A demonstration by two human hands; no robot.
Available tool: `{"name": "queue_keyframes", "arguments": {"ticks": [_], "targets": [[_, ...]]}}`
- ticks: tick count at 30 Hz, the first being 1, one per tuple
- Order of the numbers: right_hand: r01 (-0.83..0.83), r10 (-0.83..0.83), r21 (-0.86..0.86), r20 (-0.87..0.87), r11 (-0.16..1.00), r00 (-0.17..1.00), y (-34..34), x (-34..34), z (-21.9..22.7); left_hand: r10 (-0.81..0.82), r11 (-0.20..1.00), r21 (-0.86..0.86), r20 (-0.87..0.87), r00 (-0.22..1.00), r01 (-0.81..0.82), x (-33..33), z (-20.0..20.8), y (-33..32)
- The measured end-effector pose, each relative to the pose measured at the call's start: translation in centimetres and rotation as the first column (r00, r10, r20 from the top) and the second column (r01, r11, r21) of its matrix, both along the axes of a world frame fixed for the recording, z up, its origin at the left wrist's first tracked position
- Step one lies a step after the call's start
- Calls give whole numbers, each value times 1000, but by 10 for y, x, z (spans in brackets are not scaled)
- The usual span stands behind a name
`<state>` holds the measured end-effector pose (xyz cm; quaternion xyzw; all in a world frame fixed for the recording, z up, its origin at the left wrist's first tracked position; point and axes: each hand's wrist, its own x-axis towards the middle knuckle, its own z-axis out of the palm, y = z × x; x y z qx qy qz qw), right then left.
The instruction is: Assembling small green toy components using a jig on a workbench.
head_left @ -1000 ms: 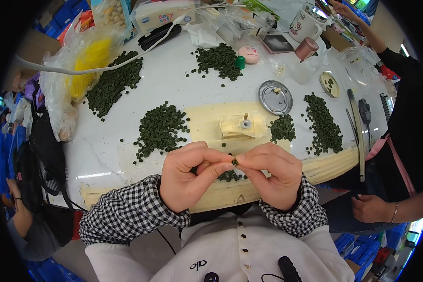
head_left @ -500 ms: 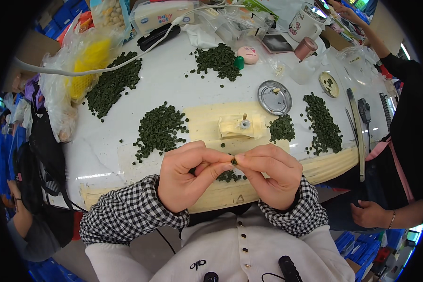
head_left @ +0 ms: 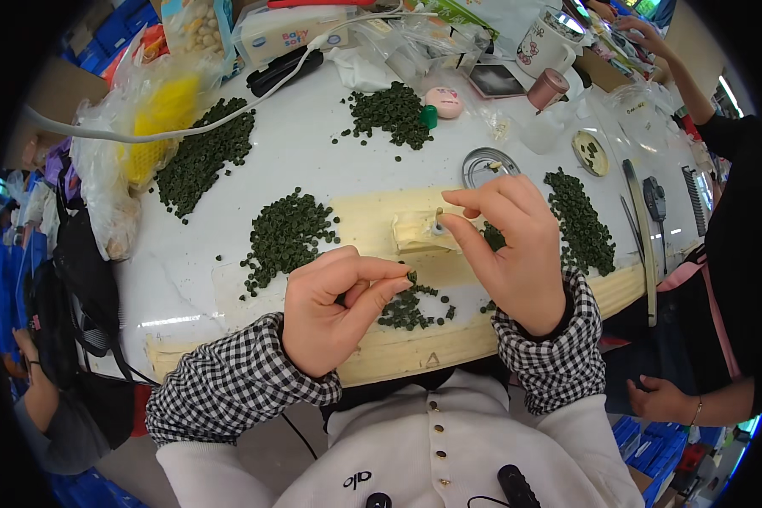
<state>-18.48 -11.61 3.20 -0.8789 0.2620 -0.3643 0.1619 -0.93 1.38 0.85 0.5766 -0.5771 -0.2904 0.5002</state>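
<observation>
My left hand (head_left: 334, 306) is closed in a pinch on a small dark green disc (head_left: 411, 277), held over the near part of the table. My right hand (head_left: 512, 250) is over a pale wrapped block (head_left: 415, 233), its thumb and forefinger parted at a short brown stick (head_left: 439, 215) that stands up from the block. Whether the fingertips touch the stick cannot be made out. Below my hands lies a small scatter of green discs (head_left: 405, 311). A larger heap of green discs (head_left: 286, 233) is to the left of the block, and a few discs (head_left: 493, 237) show behind my right hand.
More green disc piles lie at the far left (head_left: 203, 157), far middle (head_left: 389, 114) and right (head_left: 582, 224). A round metal lid (head_left: 476, 161) sits behind my right hand. Tweezers (head_left: 632, 224), a mug (head_left: 546, 46) and plastic bags (head_left: 114, 178) surround them. Another person's hand (head_left: 662, 400) is at the right.
My right hand has left my left hand and moved forward and right to the stick on the block. The left hand stays almost in place, still pinching the disc.
</observation>
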Motion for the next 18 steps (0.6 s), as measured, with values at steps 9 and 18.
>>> {"name": "queue_keyframes", "arguments": {"ticks": [9,18], "targets": [[-21,17,26,131,999,991,7,-2,11,10,1000,15,12,1000,-10,0,1,1],[-412,271,396,366,821,891,19,-1,-2,-6,1000,-17,11,1000,6,0,-1,-1]]}}
